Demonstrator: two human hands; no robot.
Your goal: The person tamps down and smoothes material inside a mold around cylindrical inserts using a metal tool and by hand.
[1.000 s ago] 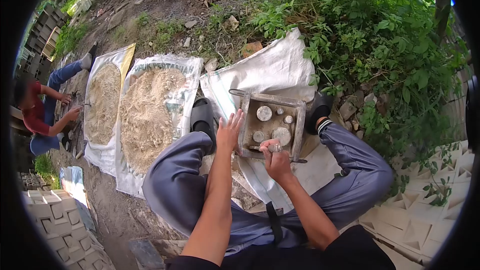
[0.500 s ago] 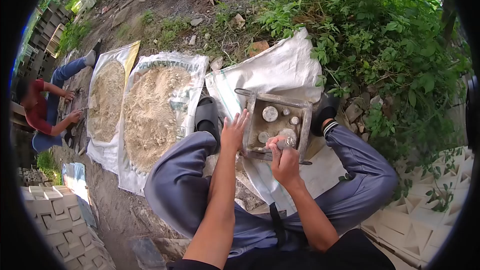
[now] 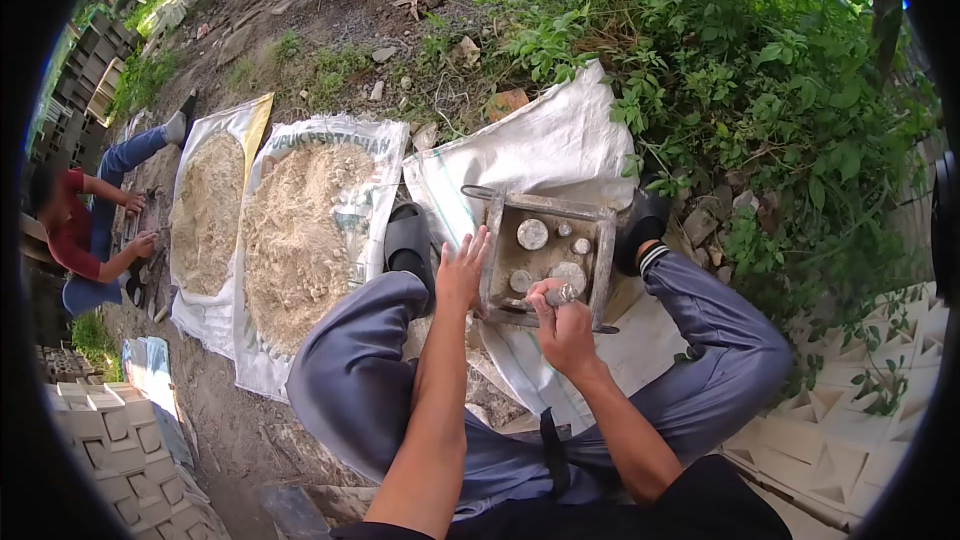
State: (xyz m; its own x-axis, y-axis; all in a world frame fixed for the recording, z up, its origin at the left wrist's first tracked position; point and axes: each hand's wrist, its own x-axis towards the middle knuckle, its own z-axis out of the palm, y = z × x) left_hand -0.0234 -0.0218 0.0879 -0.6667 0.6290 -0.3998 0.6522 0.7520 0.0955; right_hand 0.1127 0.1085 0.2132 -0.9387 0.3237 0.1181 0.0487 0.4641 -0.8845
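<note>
A square box-like mould [image 3: 605, 265] with worn wooden sides and metal handles sits between my feet. Inside it stand several round, pale cylinders, among them a large one [image 3: 532, 233] and a small one [image 3: 582, 246]. My left hand [image 3: 460, 270] lies with fingers stretched out along the mould's left side. Over the near side, my right hand [image 3: 566, 328] is closed around a short grey rod-like tool [image 3: 562, 294]; most of it is hidden in the fist. Just beyond the tool is another round cylinder [image 3: 568, 272].
White sacks [image 3: 520, 158] lie beneath and behind the mould. To the left, heaps of pale sandy powder [image 3: 300, 230] rest on sacks. Another person [image 3: 75, 225] sits at far left. Green plants [image 3: 740, 80] grow at right, near stacked pale blocks [image 3: 830, 420].
My right hand and the tool have drawn back slightly toward me, uncovering more of the cylinder beyond. The left hand stays beside the mould. The whole view has shifted a little.
</note>
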